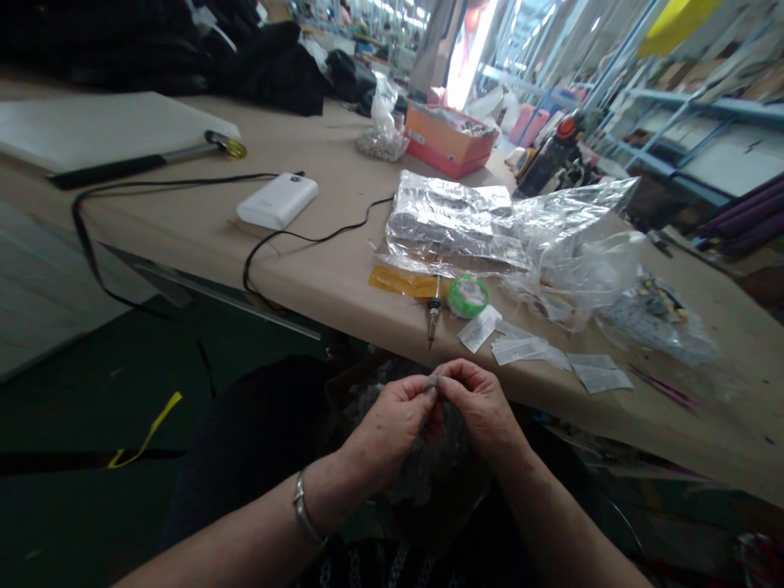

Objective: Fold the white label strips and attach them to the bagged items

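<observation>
My left hand (392,425) and my right hand (481,408) meet over my lap, just below the table's front edge (343,314). Both pinch a small grey piece (432,380) between their fingertips. I cannot make out what the piece is. A silver bracelet (303,510) sits on my left wrist. Under my hands lies a heap of crumpled clear plastic with small parts (422,474). A soldering iron (434,310) rests on the table just beyond my hands, its tip pointing toward me.
On the table lie a green spool (468,296), paper labels (520,349), silvery bagged packs (450,220), crumpled clear bags (581,253), a white power bank (278,200) with a black cable, an orange box (447,139) and dark cloth at the back.
</observation>
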### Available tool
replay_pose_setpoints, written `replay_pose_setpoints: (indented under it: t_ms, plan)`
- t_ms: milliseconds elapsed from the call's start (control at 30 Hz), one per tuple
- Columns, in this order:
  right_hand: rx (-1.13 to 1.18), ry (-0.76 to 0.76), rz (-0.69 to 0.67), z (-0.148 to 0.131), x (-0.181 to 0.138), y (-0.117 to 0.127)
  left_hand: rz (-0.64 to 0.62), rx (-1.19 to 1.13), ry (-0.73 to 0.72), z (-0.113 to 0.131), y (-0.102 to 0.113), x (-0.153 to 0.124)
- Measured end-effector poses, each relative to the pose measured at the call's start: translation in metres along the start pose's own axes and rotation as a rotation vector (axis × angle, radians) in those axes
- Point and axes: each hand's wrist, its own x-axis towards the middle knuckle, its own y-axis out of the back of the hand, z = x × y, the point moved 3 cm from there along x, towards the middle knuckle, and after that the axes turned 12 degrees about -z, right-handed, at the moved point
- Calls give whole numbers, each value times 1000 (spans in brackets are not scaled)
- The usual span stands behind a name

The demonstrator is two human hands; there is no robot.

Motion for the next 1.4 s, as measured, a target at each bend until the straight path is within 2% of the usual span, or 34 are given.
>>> replay_pose_setpoints:
  t_ms: [133,267,400,533,1200,1400]
  plan:
    - [-158,75,114,-11,8,1,29,130,-114,11,9,4]
    - [-391,128,246,-18,15,5,147,351,-186,21,21,7]
    - [-448,136,255,-16,20,6,240,582,-282,29,29,9]
    - [-458,155,248,-16,21,5,271,703,-314,34,30,10]
    - [-523,206,275,-17,26,6,316,829,-354,36,34,17]
    - [-457,207,261,-17,25,5,324,828,-362,37,32,17]
